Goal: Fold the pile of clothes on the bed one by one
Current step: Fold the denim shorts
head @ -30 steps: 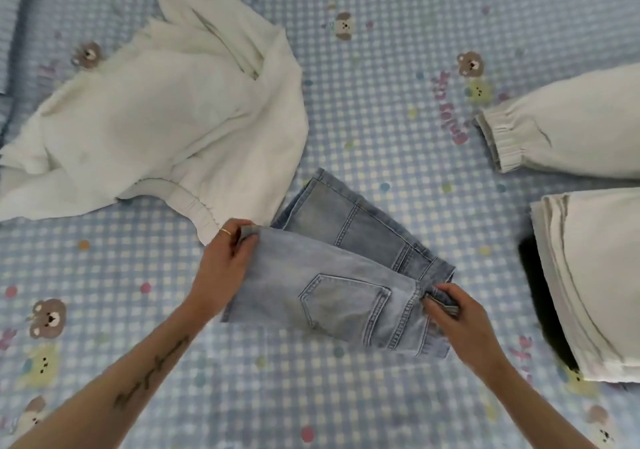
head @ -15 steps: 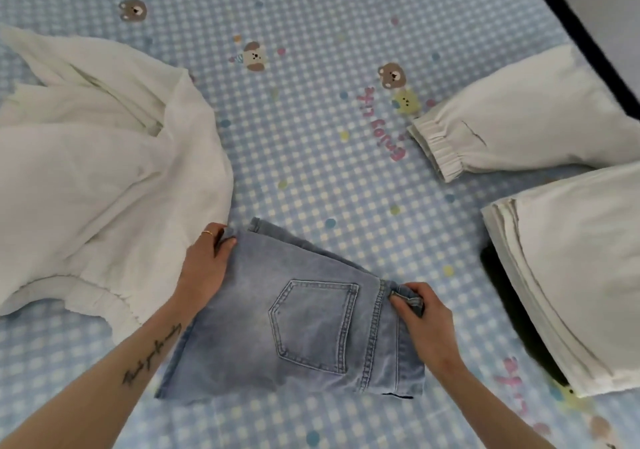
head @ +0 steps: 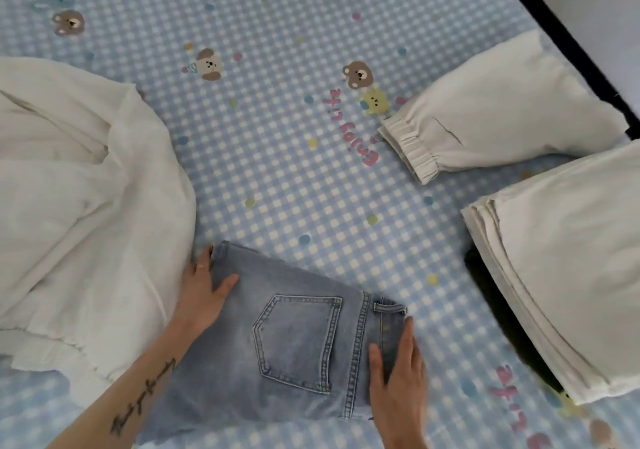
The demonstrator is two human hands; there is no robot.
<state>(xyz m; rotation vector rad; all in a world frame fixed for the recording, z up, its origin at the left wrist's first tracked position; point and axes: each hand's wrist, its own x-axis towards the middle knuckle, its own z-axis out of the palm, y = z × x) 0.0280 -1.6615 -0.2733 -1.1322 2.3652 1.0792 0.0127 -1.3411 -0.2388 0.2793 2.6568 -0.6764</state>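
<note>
bed: blue-check sheet [head: 311,178] with bear prints filled the view; everything lay on it.
white top: one loose, unfolded white garment [head: 79,213] sprawled at our left, its hem just beside the jeans. We judged it the only piece left to fold.
folded stack: one cream folded piece [head: 568,275] sat at the right edge, with something dark under it that we couldn't identify.
cuffed piece: one cream folded garment [head: 495,112] with an elastic cuff lay further back on the right, near the stack but apart from it.
jeans: one pair of light denim jeans [head: 294,337] lay folded into a compact block at bottom centre, back pocket up, waistband toward our right hand.
left hand: our left hand [head: 204,296] lay flat with fingers straight, pressing the left edge of the jeans and gripping nothing.
right hand: our right hand [head: 398,379] was likewise flat and spread on the waistband end, holding nothing.
step: we were flattening the finished fold on the jeans, by our read.
next: we judged the move to be sliding or lifting the jeans toward the folded pieces on the right, keeping both hands under the block so the fold holds, then pulling the white top to centre.
count: four garments, two hands; three folded, one not.
</note>
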